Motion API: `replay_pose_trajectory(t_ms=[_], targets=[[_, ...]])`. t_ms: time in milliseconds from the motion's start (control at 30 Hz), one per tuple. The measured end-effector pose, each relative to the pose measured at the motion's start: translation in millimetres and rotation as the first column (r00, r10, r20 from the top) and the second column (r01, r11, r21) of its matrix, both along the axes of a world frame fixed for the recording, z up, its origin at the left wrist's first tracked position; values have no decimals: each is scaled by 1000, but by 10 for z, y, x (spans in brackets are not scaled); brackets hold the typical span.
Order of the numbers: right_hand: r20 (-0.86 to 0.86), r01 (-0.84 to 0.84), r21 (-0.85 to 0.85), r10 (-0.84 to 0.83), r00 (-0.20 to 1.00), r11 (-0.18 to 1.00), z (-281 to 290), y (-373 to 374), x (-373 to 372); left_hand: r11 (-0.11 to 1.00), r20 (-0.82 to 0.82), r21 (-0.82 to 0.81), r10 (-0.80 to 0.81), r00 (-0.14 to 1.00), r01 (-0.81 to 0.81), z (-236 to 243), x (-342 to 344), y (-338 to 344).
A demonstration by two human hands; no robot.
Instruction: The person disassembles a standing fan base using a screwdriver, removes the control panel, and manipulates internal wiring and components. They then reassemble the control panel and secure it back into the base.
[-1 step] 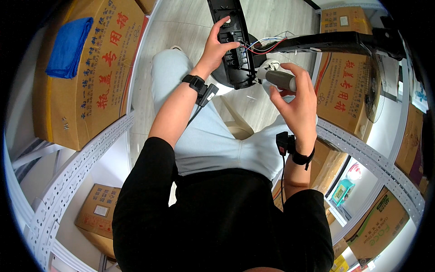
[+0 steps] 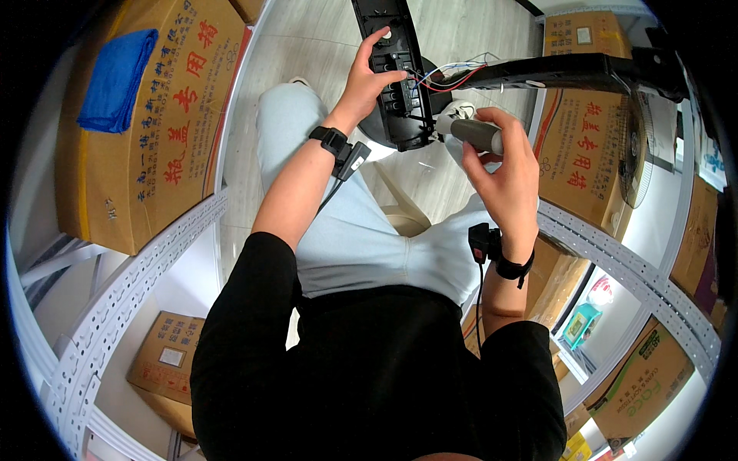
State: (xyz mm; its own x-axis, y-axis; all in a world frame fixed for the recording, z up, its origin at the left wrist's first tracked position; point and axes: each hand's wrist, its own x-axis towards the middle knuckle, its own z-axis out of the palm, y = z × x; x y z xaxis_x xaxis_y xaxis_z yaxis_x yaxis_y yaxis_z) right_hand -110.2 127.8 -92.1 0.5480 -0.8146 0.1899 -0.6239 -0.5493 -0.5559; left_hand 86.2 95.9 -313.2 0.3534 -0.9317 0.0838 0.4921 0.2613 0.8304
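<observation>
The left hand [image 2: 367,81] grips the side of a long black panel [image 2: 398,73], its thumb laid across the open face where small components sit and its fingers curled round the far edge. The right hand [image 2: 503,165] is closed around the grey handle of a tool [image 2: 475,134], with the thumb on top; its tip points toward the lower end of the panel, just beside it, though whether it touches there cannot be told. Red, white and blue wires [image 2: 450,75] run from the panel, between the two hands, to a black bar [image 2: 561,73] reaching away past the right hand. Each wrist carries a black band with a small device and cable. Beyond the left hand stands a large cardboard box [image 2: 165,131] on a white perforated metal shelf [image 2: 138,269], a folded blue cloth [image 2: 115,77] lying on top of the box. Past the right hand are more cardboard boxes [image 2: 580,154] and another perforated shelf rail.
</observation>
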Motion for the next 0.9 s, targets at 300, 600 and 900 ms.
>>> replay_pose_trajectory(t_ms=[300, 600, 900], targets=[[-17, -27, -48, 26, 1000, 998, 15, -42, 20, 1000, 4, 26, 14, 1000, -14, 27, -20, 1], [-75, -14, -192, -1, 997, 981, -56, -45, 4, 1000, -13, 26, 12, 1000, -12, 45, -23, 18], [-63, -48, -139, 40, 997, 989, -47, -103, -39, 1000, 0, 19, -9, 1000, 9, 13, -13, 15]])
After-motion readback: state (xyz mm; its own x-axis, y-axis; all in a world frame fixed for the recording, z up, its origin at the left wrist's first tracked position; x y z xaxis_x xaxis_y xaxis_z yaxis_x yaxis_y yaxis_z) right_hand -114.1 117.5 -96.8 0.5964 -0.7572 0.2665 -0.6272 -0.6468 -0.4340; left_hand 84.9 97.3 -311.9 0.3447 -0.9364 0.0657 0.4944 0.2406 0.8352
